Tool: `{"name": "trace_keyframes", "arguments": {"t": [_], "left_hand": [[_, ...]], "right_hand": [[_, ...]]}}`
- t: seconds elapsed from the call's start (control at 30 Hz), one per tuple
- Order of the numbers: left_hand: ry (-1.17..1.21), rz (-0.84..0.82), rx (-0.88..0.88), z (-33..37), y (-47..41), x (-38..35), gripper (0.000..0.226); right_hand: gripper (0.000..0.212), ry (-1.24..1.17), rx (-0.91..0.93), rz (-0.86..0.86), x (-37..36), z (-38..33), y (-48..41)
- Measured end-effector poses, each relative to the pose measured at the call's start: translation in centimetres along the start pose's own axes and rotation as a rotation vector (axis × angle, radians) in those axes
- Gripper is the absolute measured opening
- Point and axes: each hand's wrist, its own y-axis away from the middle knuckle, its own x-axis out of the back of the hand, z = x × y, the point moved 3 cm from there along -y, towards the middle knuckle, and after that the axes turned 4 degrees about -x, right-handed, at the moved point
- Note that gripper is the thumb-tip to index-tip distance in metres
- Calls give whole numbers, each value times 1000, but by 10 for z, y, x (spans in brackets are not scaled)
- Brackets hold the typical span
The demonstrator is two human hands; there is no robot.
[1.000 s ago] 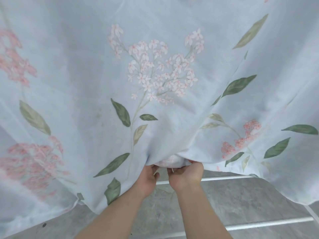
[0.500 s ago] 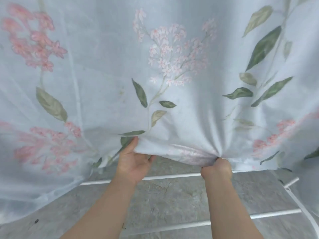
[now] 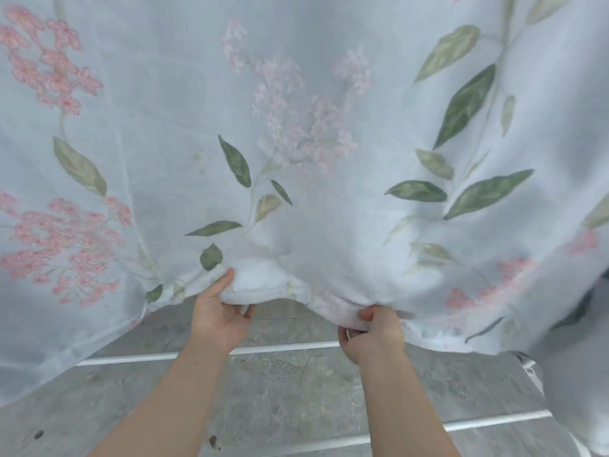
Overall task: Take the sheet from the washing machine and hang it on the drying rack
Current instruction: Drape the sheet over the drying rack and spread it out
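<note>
Closest to you, your left hand (image 3: 219, 319) grips the near hem of the sheet (image 3: 313, 143), thumb laid on top of the fold and fingers curled underneath. Your right hand (image 3: 372, 334) pinches a bunched stretch of the same hem between thumb and curled fingers. The two hands are apart, and the hem dips in a slack loop between them. Just under your wrists a white rail of the drying rack (image 3: 290, 349) crosses the view, with a second rail nearer you, and the grey stone floor (image 3: 296, 390) shows through the gaps. Beyond your hands the sheet rises and spreads across the whole view, pale blue with pink blossoms and green leaves. It seems to be lifted over the rack rather than settled on it, and I cannot tell how much of it rests on rails further off. To your right the cloth falls past the end of the rack towards the floor. The main risk is probably there: if more weight hangs on that side, the sheet could slide off once you let go, or its edge could drag on the floor. The gathered hem in your right hand would likely dry creased unless you spread it flat, and tugging unevenly could pull the far side off the rack.
</note>
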Motion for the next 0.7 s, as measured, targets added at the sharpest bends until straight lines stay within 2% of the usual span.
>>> {"name": "trace_keyframes", "arguments": {"t": [0.07, 0.1, 0.17, 0.23, 0.27, 0.33, 0.47, 0.53, 0.7], "left_hand": [[-3, -6, 4, 0, -1, 5, 26], [-1, -4, -4, 1, -3, 7, 27], [4, 12, -20, 3, -6, 8, 48], [5, 10, -25, 3, -8, 7, 60], [0, 11, -24, 2, -9, 7, 57], [-31, 36, -12, 0, -9, 6, 46], [-71, 110, -10, -2, -11, 8, 22], [-70, 132, -6, -2, -12, 8, 16], [-165, 173, 0, 1, -11, 10, 11]], "right_hand": [[18, 2, -24, -6, 0, -10, 0], [17, -46, 10, 14, 0, -17, -2], [15, -173, 87, 56, -2, -29, -9], [16, -176, 197, 58, -1, -32, -10], [25, -111, 229, 78, 2, -29, -9], [38, -23, 131, -14, -3, -16, -3], [17, 75, -8, -90, -9, 5, -3], [13, 74, 16, -119, -11, 5, -6], [32, -32, 135, -70, -10, 0, -12]]}}
